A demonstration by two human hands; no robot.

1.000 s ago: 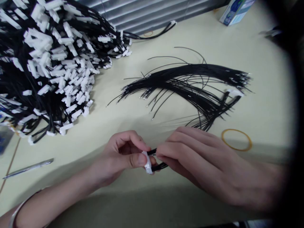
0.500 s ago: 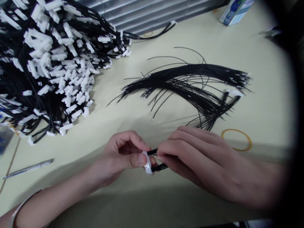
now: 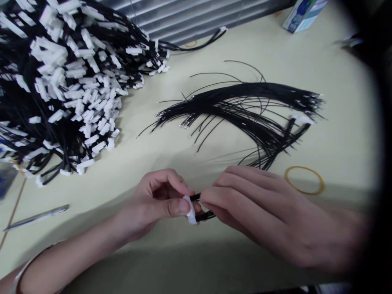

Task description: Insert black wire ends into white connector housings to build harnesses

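Observation:
Between the thumb and fingers of my left hand point(image 3: 162, 200) is a white plastic connector housing point(image 3: 191, 212), standing roughly upright. Black wires point(image 3: 206, 215) run from its right side toward my right hand point(image 3: 260, 208). The right fingers are pinched together close to the housing, over the wires; their tips hide just which wire they grip. Behind the hands lies a loose bundle of black wires point(image 3: 235, 96) with small metal terminals at the ends. A second white connector point(image 3: 302, 119) with wires in it rests at the bundle's right end.
A large heap of wired white connectors point(image 3: 85, 90) covers the left rear of the table. A metal pen-like tool point(image 3: 38, 217) lies at left, a yellow rubber band point(image 3: 321, 183) at right. A small carton point(image 3: 304, 15) stands at the back, near a slatted grey surface point(image 3: 190, 16).
My right hand has shifted slightly left, closer to the connector housing. My left hand keeps its hold, almost unmoved.

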